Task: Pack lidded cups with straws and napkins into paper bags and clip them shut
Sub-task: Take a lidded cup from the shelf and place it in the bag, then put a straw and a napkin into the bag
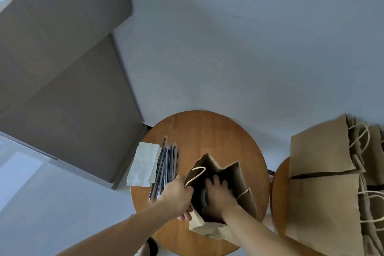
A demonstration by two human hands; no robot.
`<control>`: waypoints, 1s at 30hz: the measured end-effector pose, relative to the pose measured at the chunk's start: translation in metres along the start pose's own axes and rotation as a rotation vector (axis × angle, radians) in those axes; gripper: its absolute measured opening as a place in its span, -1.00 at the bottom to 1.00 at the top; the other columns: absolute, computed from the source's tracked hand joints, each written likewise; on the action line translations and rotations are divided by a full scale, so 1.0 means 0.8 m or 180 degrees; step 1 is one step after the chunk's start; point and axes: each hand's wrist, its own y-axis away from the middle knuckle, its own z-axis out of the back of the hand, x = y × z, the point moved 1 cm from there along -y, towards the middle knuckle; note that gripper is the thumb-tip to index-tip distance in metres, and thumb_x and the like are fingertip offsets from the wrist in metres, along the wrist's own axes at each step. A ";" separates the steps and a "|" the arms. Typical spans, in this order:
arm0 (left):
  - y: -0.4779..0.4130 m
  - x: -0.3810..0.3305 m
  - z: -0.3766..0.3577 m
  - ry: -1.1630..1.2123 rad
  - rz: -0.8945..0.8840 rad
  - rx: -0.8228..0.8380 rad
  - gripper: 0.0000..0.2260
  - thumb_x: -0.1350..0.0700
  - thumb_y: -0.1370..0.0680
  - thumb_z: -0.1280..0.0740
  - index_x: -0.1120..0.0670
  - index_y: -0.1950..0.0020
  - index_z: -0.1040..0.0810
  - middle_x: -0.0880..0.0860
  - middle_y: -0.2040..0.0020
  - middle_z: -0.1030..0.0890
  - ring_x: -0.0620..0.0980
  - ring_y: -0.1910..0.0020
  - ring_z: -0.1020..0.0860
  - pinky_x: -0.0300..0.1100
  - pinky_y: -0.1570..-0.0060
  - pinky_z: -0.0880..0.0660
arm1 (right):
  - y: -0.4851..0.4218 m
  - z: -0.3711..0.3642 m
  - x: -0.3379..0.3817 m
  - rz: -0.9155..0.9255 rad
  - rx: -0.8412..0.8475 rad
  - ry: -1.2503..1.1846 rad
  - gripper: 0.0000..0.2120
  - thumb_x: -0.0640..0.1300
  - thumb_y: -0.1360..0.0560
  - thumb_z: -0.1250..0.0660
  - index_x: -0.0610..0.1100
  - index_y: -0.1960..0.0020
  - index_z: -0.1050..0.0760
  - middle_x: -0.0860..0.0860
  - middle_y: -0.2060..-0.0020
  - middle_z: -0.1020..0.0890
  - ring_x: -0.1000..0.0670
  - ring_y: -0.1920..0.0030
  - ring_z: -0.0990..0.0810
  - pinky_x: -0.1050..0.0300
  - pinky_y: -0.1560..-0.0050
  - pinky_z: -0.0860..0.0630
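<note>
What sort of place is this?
Probably a home or small back room, not a shop counter: a round wooden table against a plain white wall, a grey cabinet beside it, flat paper bags stacked on a second table.

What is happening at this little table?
A person is packing an open paper bag on the round wooden table. The left hand grips the bag's rim, and the right hand reaches inside it; whether it holds anything is hidden. The straws and napkins lie beside the bag. More flat paper bags wait on the right.
</note>
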 end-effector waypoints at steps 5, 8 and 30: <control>-0.003 0.009 0.003 -0.0125 -0.0106 0.0077 -0.83 0.18 -0.61 -0.09 0.04 -0.17 -0.36 0.23 0.19 -0.65 0.08 0.41 -0.66 -0.03 0.30 -0.62 | -0.020 -0.031 0.008 0.0028 -0.0106 -0.0008 -0.32 0.19 -0.48 -0.29 -0.03 -0.47 -0.12 -0.13 -0.41 -0.23 -0.23 -0.34 -0.31 -0.18 -0.28 -0.41; -0.007 0.009 0.004 -0.0115 -0.0106 0.0118 -0.82 0.18 -0.61 -0.10 0.03 -0.19 -0.35 0.23 0.17 -0.64 0.08 0.41 -0.66 -0.09 0.35 -0.60 | -0.024 -0.039 0.012 -0.0001 -0.0103 0.0018 -0.37 0.16 -0.52 -0.24 -0.04 -0.48 -0.11 -0.14 -0.42 -0.24 -0.24 -0.36 -0.30 -0.20 -0.30 -0.39; 0.009 -0.064 0.084 -0.1808 -0.0970 0.0603 -0.24 -0.11 -0.37 -0.45 -0.15 -0.52 -0.20 -0.12 -0.23 -0.55 -0.15 -0.08 -0.58 -0.27 -0.03 -0.53 | 0.119 0.231 -0.030 0.0323 -0.1315 -0.0428 -0.81 0.15 -0.54 -0.23 0.06 0.02 -0.51 0.15 0.09 -0.59 0.12 0.17 -0.54 0.17 0.26 -0.44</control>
